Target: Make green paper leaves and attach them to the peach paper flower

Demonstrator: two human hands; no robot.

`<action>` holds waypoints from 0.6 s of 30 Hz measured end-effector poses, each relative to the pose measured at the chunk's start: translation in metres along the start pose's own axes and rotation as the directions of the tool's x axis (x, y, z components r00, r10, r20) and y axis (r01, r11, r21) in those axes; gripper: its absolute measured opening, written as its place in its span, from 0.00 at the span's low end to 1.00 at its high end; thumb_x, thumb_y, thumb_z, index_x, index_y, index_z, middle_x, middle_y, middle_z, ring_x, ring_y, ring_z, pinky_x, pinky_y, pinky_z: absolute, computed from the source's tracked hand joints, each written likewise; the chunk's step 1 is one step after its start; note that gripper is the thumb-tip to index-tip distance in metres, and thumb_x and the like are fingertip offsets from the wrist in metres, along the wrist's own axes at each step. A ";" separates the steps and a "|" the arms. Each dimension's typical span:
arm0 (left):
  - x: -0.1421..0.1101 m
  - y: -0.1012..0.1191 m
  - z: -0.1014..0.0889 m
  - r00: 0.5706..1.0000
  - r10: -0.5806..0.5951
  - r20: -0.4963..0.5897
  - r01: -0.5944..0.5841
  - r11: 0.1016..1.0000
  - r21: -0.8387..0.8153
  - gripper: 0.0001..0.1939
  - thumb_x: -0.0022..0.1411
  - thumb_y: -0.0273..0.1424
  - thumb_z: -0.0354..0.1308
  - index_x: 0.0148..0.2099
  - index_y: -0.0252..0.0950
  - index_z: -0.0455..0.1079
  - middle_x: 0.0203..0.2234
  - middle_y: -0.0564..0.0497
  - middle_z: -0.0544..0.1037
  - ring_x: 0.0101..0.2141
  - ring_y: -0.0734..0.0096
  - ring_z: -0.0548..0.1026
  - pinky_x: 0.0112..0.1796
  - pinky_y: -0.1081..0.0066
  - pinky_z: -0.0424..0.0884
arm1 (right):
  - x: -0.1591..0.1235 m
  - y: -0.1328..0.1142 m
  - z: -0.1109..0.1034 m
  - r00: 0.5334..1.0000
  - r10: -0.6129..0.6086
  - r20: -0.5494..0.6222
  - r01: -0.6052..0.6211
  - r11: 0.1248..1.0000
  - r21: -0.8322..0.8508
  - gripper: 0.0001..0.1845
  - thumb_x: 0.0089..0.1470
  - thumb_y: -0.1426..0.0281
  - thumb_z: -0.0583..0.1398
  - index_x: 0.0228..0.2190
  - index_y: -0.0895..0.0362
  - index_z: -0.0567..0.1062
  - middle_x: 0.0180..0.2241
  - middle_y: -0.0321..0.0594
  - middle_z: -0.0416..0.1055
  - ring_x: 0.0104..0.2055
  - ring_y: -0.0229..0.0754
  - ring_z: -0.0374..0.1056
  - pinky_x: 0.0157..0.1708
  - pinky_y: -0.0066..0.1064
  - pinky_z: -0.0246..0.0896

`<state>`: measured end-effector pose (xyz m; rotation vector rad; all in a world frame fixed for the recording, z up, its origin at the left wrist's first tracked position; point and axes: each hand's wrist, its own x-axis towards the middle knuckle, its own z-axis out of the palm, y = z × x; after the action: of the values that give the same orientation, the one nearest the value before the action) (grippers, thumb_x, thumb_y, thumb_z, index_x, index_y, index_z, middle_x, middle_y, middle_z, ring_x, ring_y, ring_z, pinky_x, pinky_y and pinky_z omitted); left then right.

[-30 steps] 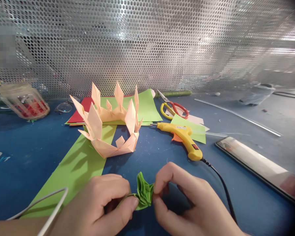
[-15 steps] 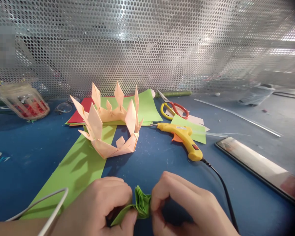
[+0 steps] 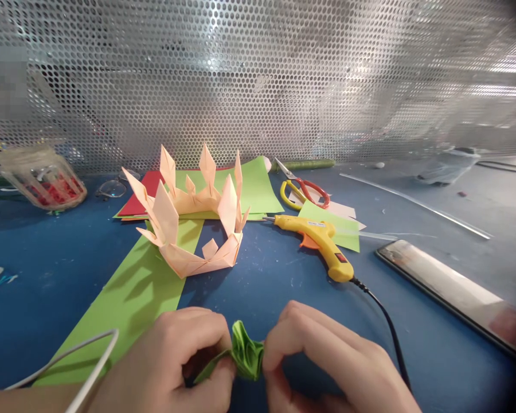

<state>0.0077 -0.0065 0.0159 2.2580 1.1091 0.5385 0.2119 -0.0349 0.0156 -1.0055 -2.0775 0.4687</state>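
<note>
Between my two hands is a small piece of crumpled, folded green paper [image 3: 246, 354], low in the middle of the view. My left hand [image 3: 184, 355] pinches its left end between thumb and fingers, with a flat green tail showing under the fingers. My right hand [image 3: 322, 350] pinches the right edge with thumb and forefinger. Beyond my hands stands a peach folded-paper crown [image 3: 189, 261] with pointed tips. It rests partly on a green paper strip [image 3: 124, 298]. Right of the crown lies a yellow glue gun [image 3: 327, 241].
Red-and-yellow scissors [image 3: 305, 189], paper scraps [image 3: 348, 244] and a phone [image 3: 447, 292] lie to the right. A sheet stack [image 3: 262, 183] sits behind the crown. At left stands a jar [image 3: 47, 178] with red bits. A white cable [image 3: 98, 367] crosses my left forearm. Perforated metal [image 3: 258, 86] rises behind.
The green paper has turned slightly in my fingers, its top fold shifting a little left and up. My hands have barely moved. The things on the table stay put.
</note>
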 end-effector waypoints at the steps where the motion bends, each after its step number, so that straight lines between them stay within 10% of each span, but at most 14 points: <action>1: -0.001 0.000 0.000 1.000 -0.011 0.001 0.011 1.000 -0.008 0.11 0.55 0.26 0.50 0.23 0.39 0.53 0.17 0.60 0.60 0.19 0.76 0.62 0.20 0.75 0.53 | 0.000 0.001 0.001 0.999 0.017 -0.031 -0.017 1.000 -0.008 0.16 0.46 0.84 0.56 0.30 0.50 0.66 0.25 0.28 0.71 0.24 0.31 0.69 0.23 0.19 0.64; 9: -0.003 0.004 -0.004 0.992 -0.098 0.078 0.107 0.986 -0.129 0.14 0.58 0.31 0.54 0.21 0.39 0.57 0.16 0.59 0.63 0.20 0.74 0.64 0.22 0.75 0.56 | 0.000 0.004 0.006 0.995 0.023 -0.096 -0.022 1.000 0.012 0.16 0.45 0.84 0.55 0.31 0.50 0.66 0.25 0.26 0.69 0.23 0.30 0.67 0.24 0.17 0.63; 18: -0.002 0.001 -0.005 0.998 0.067 0.014 -0.063 0.984 -0.166 0.22 0.66 0.40 0.50 0.19 0.42 0.63 0.15 0.56 0.64 0.18 0.71 0.65 0.20 0.71 0.59 | 0.000 0.001 0.004 0.999 0.029 -0.026 -0.029 1.000 -0.011 0.16 0.43 0.84 0.54 0.30 0.51 0.66 0.25 0.29 0.70 0.25 0.32 0.69 0.25 0.19 0.64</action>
<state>0.0040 -0.0068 0.0204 2.1558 0.9471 0.6106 0.2092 -0.0341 0.0124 -1.0445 -2.0471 0.4569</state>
